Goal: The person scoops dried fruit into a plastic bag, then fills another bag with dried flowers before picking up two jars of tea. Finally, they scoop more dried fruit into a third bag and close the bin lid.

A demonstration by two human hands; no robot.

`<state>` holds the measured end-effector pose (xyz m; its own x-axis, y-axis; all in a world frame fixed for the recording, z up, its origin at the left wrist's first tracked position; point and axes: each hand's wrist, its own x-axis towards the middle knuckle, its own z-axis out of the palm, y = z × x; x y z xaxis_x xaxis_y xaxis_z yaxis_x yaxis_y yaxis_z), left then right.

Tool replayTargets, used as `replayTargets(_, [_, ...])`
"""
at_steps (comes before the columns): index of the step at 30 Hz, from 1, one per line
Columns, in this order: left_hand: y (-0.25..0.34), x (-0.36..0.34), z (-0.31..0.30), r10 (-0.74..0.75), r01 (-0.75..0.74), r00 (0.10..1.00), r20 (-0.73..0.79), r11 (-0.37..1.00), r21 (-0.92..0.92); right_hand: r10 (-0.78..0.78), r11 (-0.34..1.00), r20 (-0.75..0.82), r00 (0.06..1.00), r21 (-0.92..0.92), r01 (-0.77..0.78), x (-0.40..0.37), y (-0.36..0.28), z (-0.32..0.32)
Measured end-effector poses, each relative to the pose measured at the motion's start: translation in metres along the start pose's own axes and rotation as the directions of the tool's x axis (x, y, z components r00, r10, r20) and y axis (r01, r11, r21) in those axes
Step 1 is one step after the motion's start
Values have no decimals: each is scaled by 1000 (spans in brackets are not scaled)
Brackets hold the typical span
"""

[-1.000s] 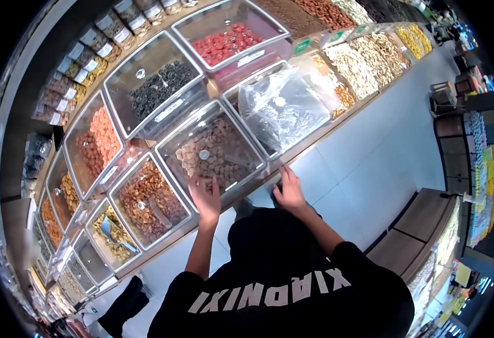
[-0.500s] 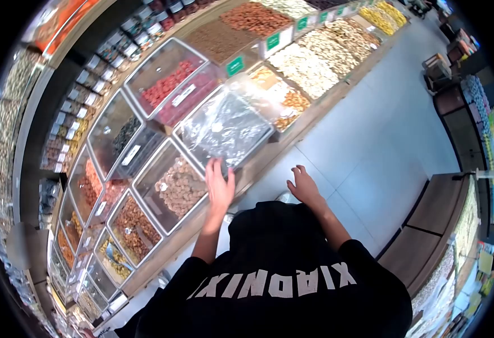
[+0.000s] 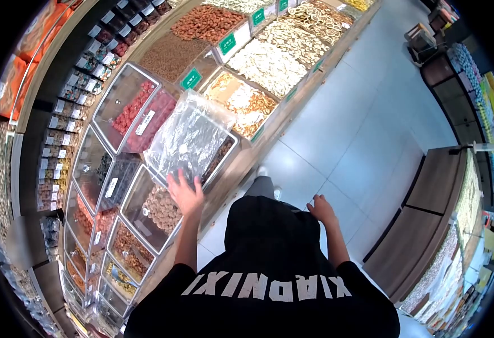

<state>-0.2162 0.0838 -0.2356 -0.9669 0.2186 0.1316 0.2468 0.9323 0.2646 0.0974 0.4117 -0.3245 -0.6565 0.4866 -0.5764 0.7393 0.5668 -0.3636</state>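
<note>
My left hand is open with its fingers spread, at the near corner of a clear-lidded bin. Across that lid lies a crumpled clear plastic bag, its lower end right at my fingertips. Dark brown contents show through the bin's uncovered right side. Beside my left wrist is another lidded bin of round, light-brown dried goods. My right hand hangs over the floor to the right, fingers loosely bent and apart, with nothing visible in it.
Lidded bins continue down the left, including one with red dried fruit. Open trays of nuts and pale slices stretch away beyond green price cards. Jars line the shelf behind. A brown cabinet stands right of the tiled floor.
My view has shifted, so the bins appear further left. The bag's far end, blurred before, now lies bunched over the lid. My right hand has lowered and its fingers have bent more.
</note>
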Motion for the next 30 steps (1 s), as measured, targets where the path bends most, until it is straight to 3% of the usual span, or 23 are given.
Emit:
replayTargets(4, [74, -5, 16, 321, -335, 942, -101, 868, -367, -79, 997, -2, 997, -1, 79, 25, -25, -21])
replayTargets(6, [115, -12, 33, 324, -236, 945, 36, 756, -611, -154, 986, -47, 987, 61, 156, 43, -46, -38])
replayTargets(9, [172, -11, 45, 432, -115, 868, 246, 656, -746, -247, 915, -139, 959, 292, 278, 70, -95, -74])
replayTargets(10, [183, -7, 53, 499, -112, 824, 268, 608, -786, -245, 880, -126, 961, 386, 275, 77, -117, -91])
replayTargets(12, [206, 11, 65, 516, -100, 812, 273, 584, -806, -275, 771, -242, 931, 523, 364, 97, -149, -102])
replayTargets(14, [232, 39, 65, 373, 138, 855, 360, 504, -852, -291, 678, -393, 872, 559, 478, 122, -175, -106])
replayTargets(15, [238, 52, 74, 333, 264, 827, 454, 481, -836, -353, 691, -380, 855, 510, 513, 130, -190, -122])
replayTargets(16, [240, 60, 100, 327, 377, 822, 467, 304, -875, -335, 659, -286, 898, 610, 441, 127, -214, -148])
replayTargets(18, [260, 80, 100, 319, 576, 765, 560, 50, -816, -368, 592, -272, 889, 669, 449, 147, -234, -154])
replayTargets(19, [273, 87, 103, 322, 666, 727, 606, -119, -737, -372, 630, -256, 892, 636, 446, 159, -240, -159])
replayTargets(22, [302, 113, 71, 356, 727, 685, 636, -272, -631, -309, 705, -284, 908, 572, 419, 199, -245, -177])
replayTargets(23, [304, 113, 77, 344, 726, 686, 641, -280, -628, -295, 694, -320, 900, 576, 432, 205, -245, -176])
replayTargets(26, [308, 116, 52, 548, 866, 499, 671, -330, -375, -324, 827, -430, 842, 303, 473, 222, -245, -225])
replayTargets(27, [311, 125, 35, 551, 894, 445, 705, -225, -388, -319, 833, -473, 822, 273, 480, 231, -240, -234])
replayTargets(30, [306, 136, 34, 660, 895, 405, 633, -146, -420, -138, 771, -401, 906, 531, 352, 254, -214, -241])
